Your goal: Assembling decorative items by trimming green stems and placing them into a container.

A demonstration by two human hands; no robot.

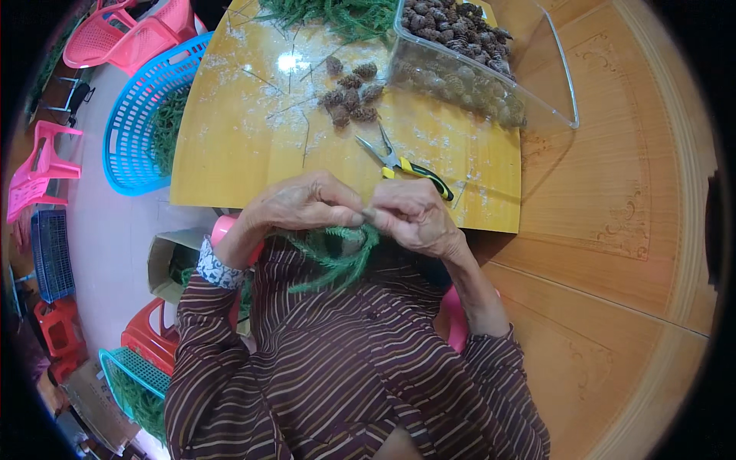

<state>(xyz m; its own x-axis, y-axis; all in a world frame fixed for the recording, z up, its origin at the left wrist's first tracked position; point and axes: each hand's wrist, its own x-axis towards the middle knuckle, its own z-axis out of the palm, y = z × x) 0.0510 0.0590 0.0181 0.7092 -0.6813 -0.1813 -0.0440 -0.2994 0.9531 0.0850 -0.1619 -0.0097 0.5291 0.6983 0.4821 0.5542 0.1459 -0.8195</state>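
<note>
My left hand (pixel 314 203) and my right hand (pixel 414 218) meet at the table's near edge, in front of my striped shirt. The fingers of both are pinched together on a green artificial pine sprig (pixel 345 264). Its needled branches curve and hang below my fingers; the stem end is hidden between the fingertips. Just beyond my right hand, needle-nose pliers (pixel 395 161) with yellow and black handles lie with their jaws apart. Several brown pine cones (pixel 353 92) sit in a loose group farther back on the yellow table (pixel 253 165).
A clear plastic bin (pixel 460 84) of pine cones stands at the back right, beside a wooden panel (pixel 606 146). Green sprigs (pixel 337 15) lie at the table's far edge, with thin wires and white flecks about. At left stand a blue basket (pixel 126 115) and pink chairs (pixel 46 172).
</note>
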